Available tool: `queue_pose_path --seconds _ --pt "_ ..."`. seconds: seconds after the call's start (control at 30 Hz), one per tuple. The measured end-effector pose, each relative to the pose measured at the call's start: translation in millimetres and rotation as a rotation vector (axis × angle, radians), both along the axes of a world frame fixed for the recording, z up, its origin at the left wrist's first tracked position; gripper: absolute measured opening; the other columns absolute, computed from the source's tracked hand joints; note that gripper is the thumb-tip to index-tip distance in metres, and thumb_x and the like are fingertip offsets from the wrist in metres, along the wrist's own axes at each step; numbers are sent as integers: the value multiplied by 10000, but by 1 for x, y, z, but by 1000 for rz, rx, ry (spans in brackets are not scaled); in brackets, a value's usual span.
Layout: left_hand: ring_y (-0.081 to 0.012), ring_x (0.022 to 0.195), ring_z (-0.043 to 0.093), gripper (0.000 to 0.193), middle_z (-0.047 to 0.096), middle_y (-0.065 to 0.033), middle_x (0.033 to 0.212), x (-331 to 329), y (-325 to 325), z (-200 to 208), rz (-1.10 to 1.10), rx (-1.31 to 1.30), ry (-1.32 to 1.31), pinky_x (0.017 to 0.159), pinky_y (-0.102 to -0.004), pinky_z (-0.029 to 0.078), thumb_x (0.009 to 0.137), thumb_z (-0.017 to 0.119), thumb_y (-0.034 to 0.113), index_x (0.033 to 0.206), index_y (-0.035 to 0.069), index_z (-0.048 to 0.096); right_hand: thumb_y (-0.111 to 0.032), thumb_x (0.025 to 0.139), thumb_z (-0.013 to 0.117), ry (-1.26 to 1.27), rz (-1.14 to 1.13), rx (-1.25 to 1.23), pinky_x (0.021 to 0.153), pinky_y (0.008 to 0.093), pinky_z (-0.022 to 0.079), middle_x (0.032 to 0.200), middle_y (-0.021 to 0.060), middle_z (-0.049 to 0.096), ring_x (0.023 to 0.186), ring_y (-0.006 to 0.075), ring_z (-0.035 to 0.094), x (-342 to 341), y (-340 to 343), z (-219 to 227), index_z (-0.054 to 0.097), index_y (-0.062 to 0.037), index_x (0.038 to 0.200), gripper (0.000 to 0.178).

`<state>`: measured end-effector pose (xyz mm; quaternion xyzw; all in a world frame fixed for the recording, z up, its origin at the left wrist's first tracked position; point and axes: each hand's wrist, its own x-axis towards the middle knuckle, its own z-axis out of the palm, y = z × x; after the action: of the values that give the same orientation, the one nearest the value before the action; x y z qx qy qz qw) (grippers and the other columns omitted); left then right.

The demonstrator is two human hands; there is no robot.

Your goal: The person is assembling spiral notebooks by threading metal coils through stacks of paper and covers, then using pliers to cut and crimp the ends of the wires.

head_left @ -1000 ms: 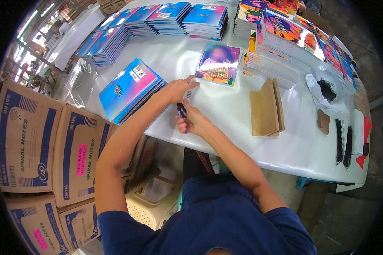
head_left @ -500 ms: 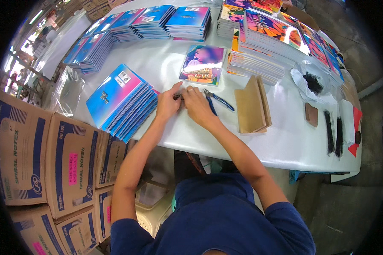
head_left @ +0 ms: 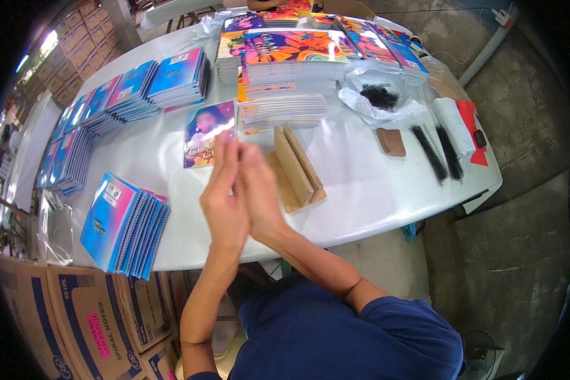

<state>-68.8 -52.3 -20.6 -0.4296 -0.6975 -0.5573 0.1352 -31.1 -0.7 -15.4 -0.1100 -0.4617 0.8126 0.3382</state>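
My left hand (head_left: 223,206) and my right hand (head_left: 259,196) are pressed palm to palm above the table, fingers stretched out and slightly blurred. Whether something small lies between the palms is hidden. Just beyond the fingertips is a notebook with a colourful illustrated cover (head_left: 196,142), lying flat. Right of my hands stands a brown wooden holder (head_left: 294,166) with two upright boards. A leaning stack of blue and pink spiral notebooks (head_left: 111,212) sits to the left, near the table edge. The cutting pliers are not visible now.
Blue notebook stacks (head_left: 174,73) line the far left; colourful stacks (head_left: 291,54) stand at the back. To the right are black wire pieces (head_left: 379,97) in white wrapping, a brown block (head_left: 391,142) and black coils (head_left: 430,155). Cartons (head_left: 85,310) stand lower left. Another person's hand (head_left: 269,5) shows at the far end.
My hands have left the tabletop near the pliers, where their fingertips met around something small and dark, and come together palm to palm. The view has turned right, shifting the table contents leftward.
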Motion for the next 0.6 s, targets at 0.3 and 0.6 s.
queue_pose_path --seconds 0.3,0.6 --pt "-341 1259 507 524 369 -172 1486 71 102 76 -498 187 157 953 -365 486 856 601 1 1363 95 507 -407 1035 343 836 -91 -534 918 351 459 1053 87 557 979 206 532 57 115 41 520 -32 1169 435" --pt "-413 1417 237 733 350 -253 1471 38 -4 -10 9 136 502 1113 -600 173 749 752 27 1409 118 446 -345 993 454 -710 -1248 543 920 421 452 1038 186 588 1032 287 543 118 480 -25 558 41 1194 447"
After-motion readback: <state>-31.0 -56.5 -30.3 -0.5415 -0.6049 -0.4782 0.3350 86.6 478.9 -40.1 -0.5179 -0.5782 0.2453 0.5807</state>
